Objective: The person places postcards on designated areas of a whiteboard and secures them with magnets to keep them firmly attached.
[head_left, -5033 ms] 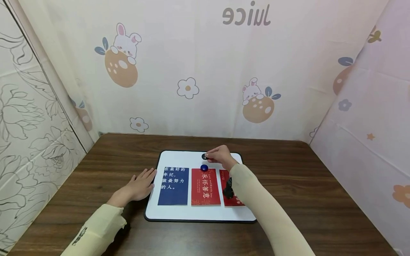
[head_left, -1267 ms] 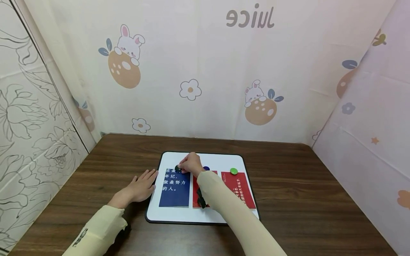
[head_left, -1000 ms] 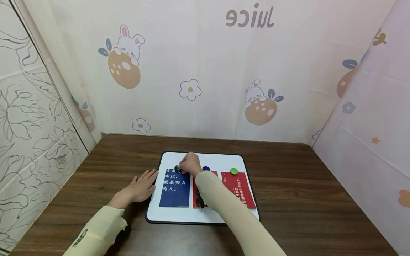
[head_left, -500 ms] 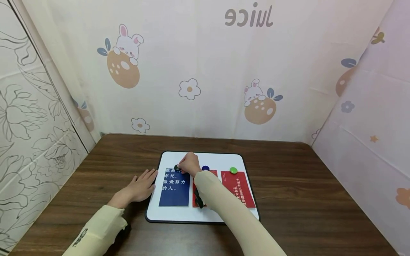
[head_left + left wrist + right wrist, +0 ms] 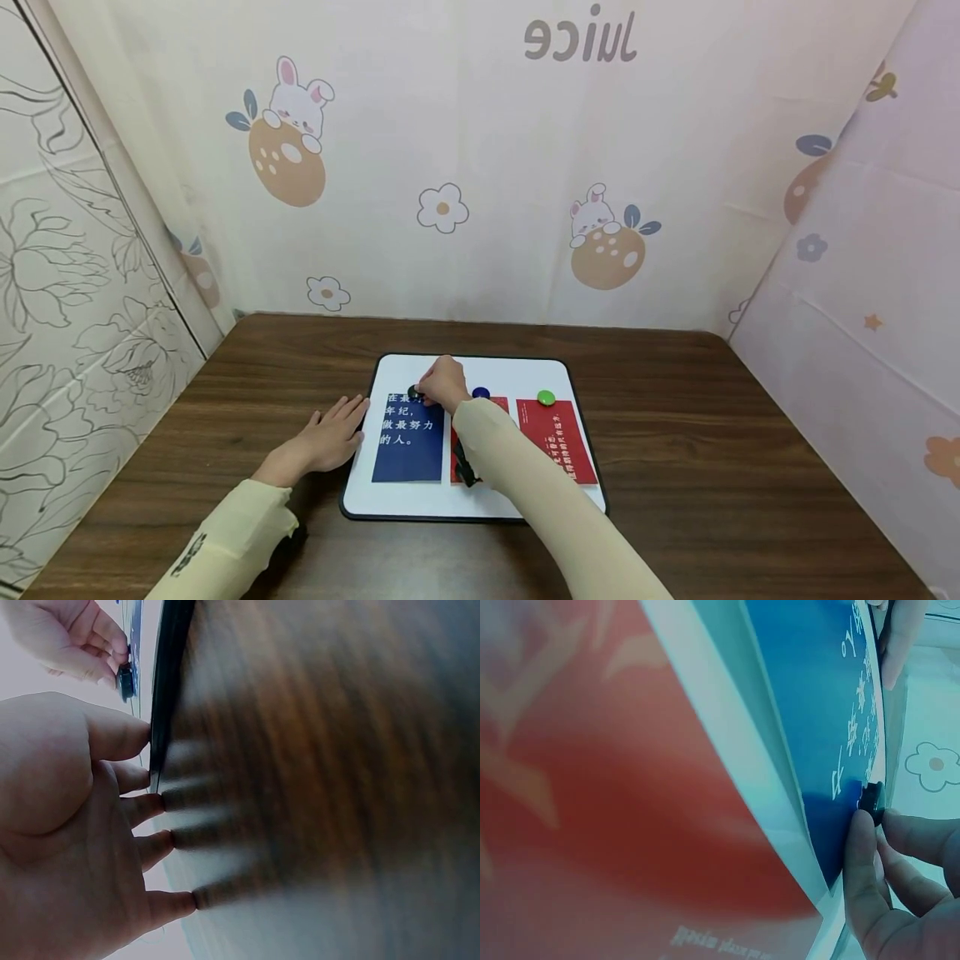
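My right hand (image 5: 444, 383) pinches a round black magnet (image 5: 414, 392) between thumb and fingertips. The magnet sits at the top edge of a blue card (image 5: 408, 458) with white lettering, on the left of a white magnetic board (image 5: 480, 504) with a black rim. In the right wrist view the black magnet (image 5: 871, 802) stands on edge-on card, gripped from the side. My left hand (image 5: 327, 437) lies flat with straight fingers at the board's left edge. In the left wrist view its thumb and fingertips (image 5: 163, 801) meet the rim and the wooden table.
A blue magnet (image 5: 481, 392) sits atop the middle red card (image 5: 495, 402), which my right sleeve partly covers. On the right, a green magnet (image 5: 546, 397) is at the top of another red card (image 5: 551, 429). The wooden table (image 5: 675, 433) meets a patterned curtain (image 5: 495, 275).
Five seconds ago my right hand held the black magnet near the board's top, above the blue magnet; it has since moved left onto the blue card. During the last second little changes. My left hand stays.
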{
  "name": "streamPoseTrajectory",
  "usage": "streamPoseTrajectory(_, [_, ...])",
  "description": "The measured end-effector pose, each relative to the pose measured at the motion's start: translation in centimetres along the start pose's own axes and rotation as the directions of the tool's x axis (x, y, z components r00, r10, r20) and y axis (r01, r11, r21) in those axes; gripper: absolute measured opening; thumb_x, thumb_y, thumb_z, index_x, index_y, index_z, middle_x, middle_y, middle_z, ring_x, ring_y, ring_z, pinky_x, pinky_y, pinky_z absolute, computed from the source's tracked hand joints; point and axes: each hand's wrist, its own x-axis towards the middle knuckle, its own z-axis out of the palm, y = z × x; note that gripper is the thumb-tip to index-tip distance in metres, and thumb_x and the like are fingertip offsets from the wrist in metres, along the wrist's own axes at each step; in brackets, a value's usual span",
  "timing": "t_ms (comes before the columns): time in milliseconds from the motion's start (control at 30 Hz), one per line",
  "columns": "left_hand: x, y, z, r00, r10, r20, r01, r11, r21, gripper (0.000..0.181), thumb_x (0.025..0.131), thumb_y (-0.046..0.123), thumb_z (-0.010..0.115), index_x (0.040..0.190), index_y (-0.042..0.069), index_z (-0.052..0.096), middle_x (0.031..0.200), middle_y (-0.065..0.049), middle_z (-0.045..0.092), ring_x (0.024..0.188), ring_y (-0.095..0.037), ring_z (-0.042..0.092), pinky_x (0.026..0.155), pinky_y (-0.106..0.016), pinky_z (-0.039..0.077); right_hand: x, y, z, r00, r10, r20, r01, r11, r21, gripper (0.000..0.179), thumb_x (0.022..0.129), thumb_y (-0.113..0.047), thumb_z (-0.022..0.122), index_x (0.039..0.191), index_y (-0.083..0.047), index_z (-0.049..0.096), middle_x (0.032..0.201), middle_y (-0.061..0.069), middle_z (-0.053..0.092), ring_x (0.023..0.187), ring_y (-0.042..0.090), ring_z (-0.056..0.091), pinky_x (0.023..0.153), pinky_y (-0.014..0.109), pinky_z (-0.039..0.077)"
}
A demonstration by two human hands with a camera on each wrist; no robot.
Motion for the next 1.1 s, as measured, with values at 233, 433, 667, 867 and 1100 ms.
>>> streamPoseTrajectory(233, [0.1, 0.0, 0.0, 1.000, -0.001, 0.005, 0.001, 1.000, -0.002, 0.056, 0.100, 0.016, 0.045, 0.149, -0.002, 0.025, 0.153, -0.026, 0.020, 0.140, -0.044, 0.013, 0.104, -0.068, 0.009, 0.0, 0.0, -0.5, 1.000, 0.007, -0.001, -0.007, 1.000, -0.005, 0.008, 0.083, -0.005, 0.073, 0.083, 0.003, 0.073, 0.067, 0.008, 0.064, 0.053, 0.015, 0.064, 0.052, 0.020, 0.051])
streamPoseTrajectory(433, [0.3, 0.0, -0.1, 1.000, -0.007, 0.009, 0.007, 1.000, 0.000, 0.056, 0.099, 0.016, 0.045, 0.148, -0.002, 0.025, 0.153, -0.026, 0.020, 0.140, -0.044, 0.013, 0.104, -0.068, 0.010, -0.8, 0.0, -2.3, 0.999, -0.040, -0.007, 0.040, 0.998, 0.049, 0.012, 0.086, -0.007, 0.071, 0.090, 0.005, 0.072, 0.078, 0.013, 0.065, 0.067, 0.024, 0.069, 0.065, 0.029, 0.056])
streamPoseTrajectory(667, [0.5, -0.1, -0.1, 1.000, -0.012, 0.012, 0.012, 1.000, -0.001, 0.056, 0.100, 0.016, 0.045, 0.149, -0.002, 0.025, 0.153, -0.026, 0.020, 0.140, -0.044, 0.012, 0.104, -0.068, 0.009, -1.6, 0.8, -5.0, 0.998, -0.055, 0.015, 0.052, 0.987, 0.151, 0.016, 0.088, -0.010, 0.069, 0.097, 0.004, 0.071, 0.089, 0.014, 0.066, 0.080, 0.029, 0.069, 0.071, 0.034, 0.056])
streamPoseTrajectory(867, [0.6, -0.3, -0.3, 1.000, -0.007, 0.026, 0.007, 1.000, -0.015, 0.056, 0.099, 0.016, 0.045, 0.148, -0.003, 0.025, 0.153, -0.026, 0.020, 0.140, -0.045, 0.012, 0.104, -0.068, 0.009, -1.9, 1.4, -7.3, 1.000, -0.013, -0.021, 0.016, 0.991, 0.134, 0.017, 0.088, -0.013, 0.069, 0.098, 0.000, 0.070, 0.092, 0.016, 0.067, 0.076, 0.026, 0.069, 0.070, 0.031, 0.056])
streamPoseTrajectory(1100, [0.3, -0.3, -0.7, 1.000, -0.004, 0.017, 0.004, 1.000, -0.016, 0.056, 0.100, 0.018, 0.045, 0.148, -0.003, 0.026, 0.152, -0.027, 0.021, 0.140, -0.045, 0.013, 0.105, -0.068, 0.009, -2.4, 2.2, -10.3, 0.997, -0.042, -0.058, 0.049, 0.992, 0.114, 0.017, 0.089, -0.016, 0.068, 0.097, -0.001, 0.070, 0.092, 0.014, 0.066, 0.076, 0.025, 0.068, 0.072, 0.031, 0.056])
